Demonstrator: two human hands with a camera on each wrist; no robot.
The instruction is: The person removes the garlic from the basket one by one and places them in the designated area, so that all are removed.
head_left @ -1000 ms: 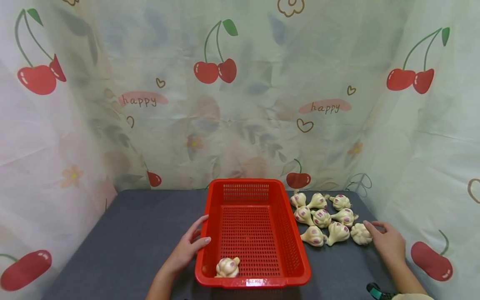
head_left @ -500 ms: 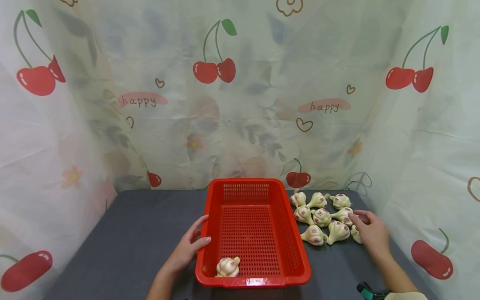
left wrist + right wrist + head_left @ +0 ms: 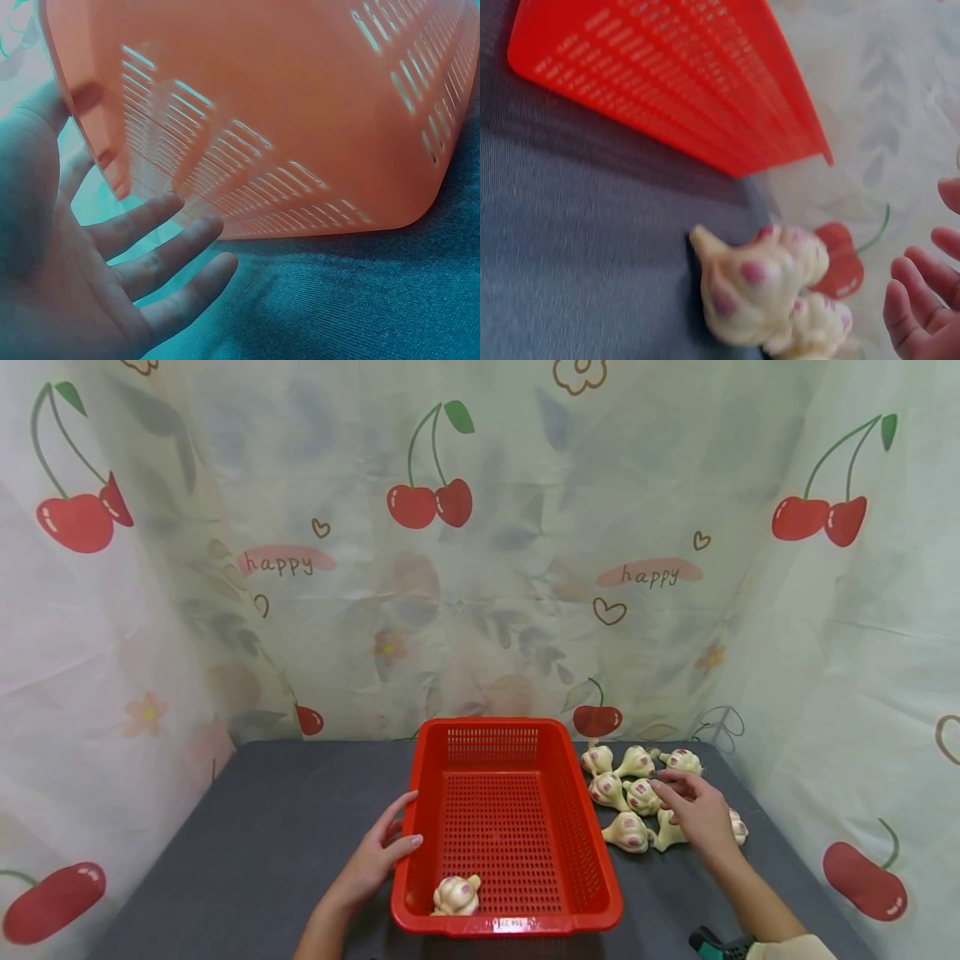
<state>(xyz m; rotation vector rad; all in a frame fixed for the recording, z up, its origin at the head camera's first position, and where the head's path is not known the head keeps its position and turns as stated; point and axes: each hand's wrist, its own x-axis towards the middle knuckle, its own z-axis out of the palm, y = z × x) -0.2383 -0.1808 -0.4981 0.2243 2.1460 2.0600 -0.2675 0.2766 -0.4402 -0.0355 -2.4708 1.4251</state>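
Observation:
My left hand rests at the left rim of a red plastic basket, thumb and forefinger over the edge. In the left wrist view, the other fingers spread loosely beside the slotted wall. One garlic bulb lies in the basket's near left corner. My right hand is over the garlic bulbs on the table right of the basket, fingers loosely bent and holding nothing. Its fingers are nearest a middle bulb; contact cannot be told. The hand hides part of the group. In the right wrist view, a bulb lies apart from the fingertips.
Several more bulbs lie close together beside the basket's right wall. One bulb shows right of my right hand. The dark grey table extends to the left. Cherry-printed curtains enclose the back and sides.
My right hand has moved left and slightly away from me, from the rightmost bulb over the middle of the group. The left hand and basket have stayed still.

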